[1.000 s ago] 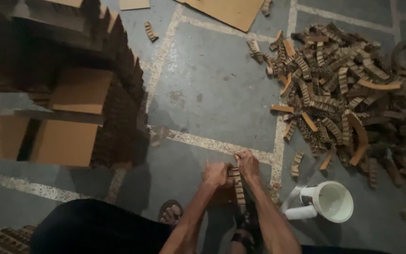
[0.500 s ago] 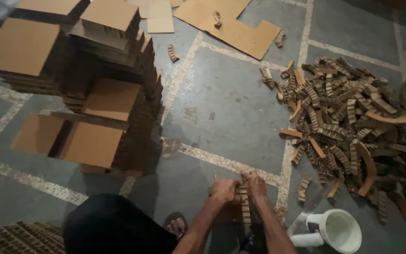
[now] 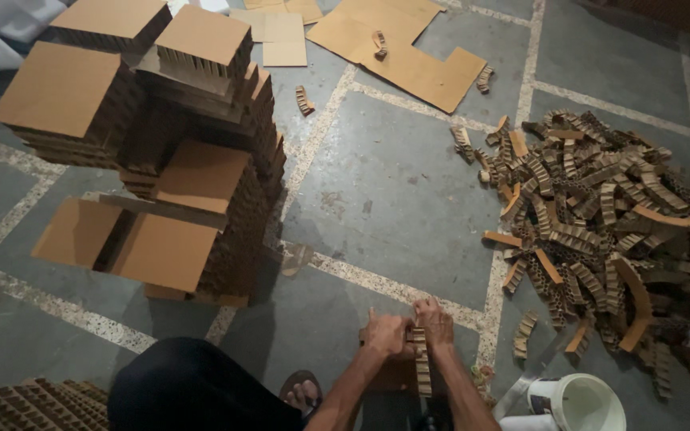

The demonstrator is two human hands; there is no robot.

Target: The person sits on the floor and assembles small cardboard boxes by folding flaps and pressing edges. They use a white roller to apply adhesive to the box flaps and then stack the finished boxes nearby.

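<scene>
Low in the head view, my left hand [image 3: 385, 334] and my right hand [image 3: 436, 322] press together on a narrow honeycomb cardboard strip [image 3: 422, 369] that stands on edge on the grey floor. Both hands grip its top end, one on each side. A flat brown cardboard piece [image 3: 393, 373] lies under my left hand. My bare foot in a sandal [image 3: 303, 393] rests just left of the strip.
A big heap of honeycomb cardboard strips [image 3: 600, 215] covers the floor at right. Tall stacks of cardboard blocks [image 3: 177, 160] stand at left. A white plastic jug [image 3: 576, 403] sits at bottom right. Flat cardboard sheets [image 3: 393, 48] lie at the top.
The view has tilted upward, so the stacks and sheets show more fully. My hands have stayed on the strip in the same grip.
</scene>
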